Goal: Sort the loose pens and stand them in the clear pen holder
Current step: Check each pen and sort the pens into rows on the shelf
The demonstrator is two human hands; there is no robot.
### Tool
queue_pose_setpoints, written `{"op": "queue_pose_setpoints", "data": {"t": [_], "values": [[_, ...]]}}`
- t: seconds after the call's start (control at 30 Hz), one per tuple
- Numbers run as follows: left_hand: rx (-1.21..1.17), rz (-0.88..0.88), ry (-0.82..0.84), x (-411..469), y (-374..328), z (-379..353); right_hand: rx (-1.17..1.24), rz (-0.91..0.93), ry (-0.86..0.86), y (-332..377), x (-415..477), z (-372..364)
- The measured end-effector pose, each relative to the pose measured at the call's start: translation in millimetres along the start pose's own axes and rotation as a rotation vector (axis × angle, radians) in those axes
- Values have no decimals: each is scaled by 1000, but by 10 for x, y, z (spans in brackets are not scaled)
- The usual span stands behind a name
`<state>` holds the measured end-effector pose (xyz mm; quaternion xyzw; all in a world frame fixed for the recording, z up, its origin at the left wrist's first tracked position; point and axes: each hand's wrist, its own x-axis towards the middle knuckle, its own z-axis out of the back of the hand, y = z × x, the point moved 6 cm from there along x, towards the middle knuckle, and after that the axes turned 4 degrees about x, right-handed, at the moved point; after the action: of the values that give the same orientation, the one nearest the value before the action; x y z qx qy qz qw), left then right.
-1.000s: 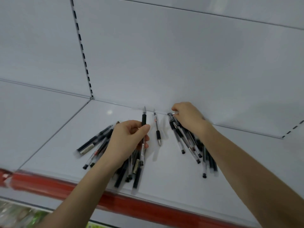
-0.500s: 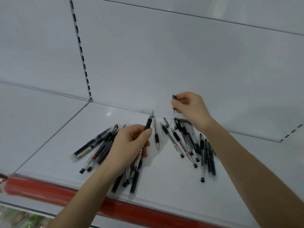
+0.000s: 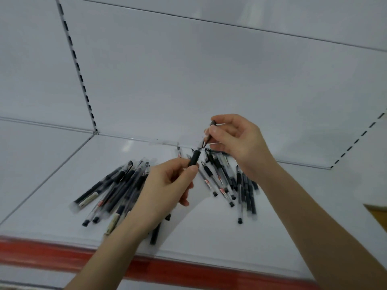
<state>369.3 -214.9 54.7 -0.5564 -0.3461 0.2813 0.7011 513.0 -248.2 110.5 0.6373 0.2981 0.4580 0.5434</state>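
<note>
— On the white shelf (image 3: 209,237), just behind its red front edge (image 3: 41,254), what lies there?

— Loose pens, in two heaps. The left heap (image 3: 117,185) fans out towards the front left, and its near end is hidden under the left wrist. The right heap (image 3: 230,181) lies below the right wrist, with most of its pens pointing to the front edge. They have clear barrels and black grips, and a few carry red print. A lone pen (image 3: 178,152) lies between the heaps, close to the back panel (image 3: 188,80).

— And the hands?

— Both are raised above the shelf, close together over the gap between the heaps. The left hand (image 3: 167,185) is curled round one pen (image 3: 193,159), with thumb and forefinger clamped at the base of its black grip. The pen slants up and to the right, off the shelf.

— What is the right hand doing?

— The right hand (image 3: 236,141) pinches a small dark cap (image 3: 213,123) between thumb and forefinger, with the other fingers loosely curled behind. The clear front end of the pen reaches right up to that thumb.

— Is the cap on the tip?

— I cannot tell, because the thumb covers the spot where they meet.

— Anything else nearby?

— A slotted upright (image 3: 79,70) runs up the back panel on the left and meets the shelf at its back corner. Something yellowish shows at the far right edge, too cut off to name.
</note>
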Motion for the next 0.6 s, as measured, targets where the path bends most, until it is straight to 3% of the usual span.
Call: {"op": "queue_pose_setpoints", "data": {"t": [0.33, 0.6], "values": [[114, -71, -65, -49, -65, 29, -72, 1, 41, -43, -116, -62], [127, -112, -143, -54, -105, 21, -16, 90, -75, -50, -189, -154]]}}
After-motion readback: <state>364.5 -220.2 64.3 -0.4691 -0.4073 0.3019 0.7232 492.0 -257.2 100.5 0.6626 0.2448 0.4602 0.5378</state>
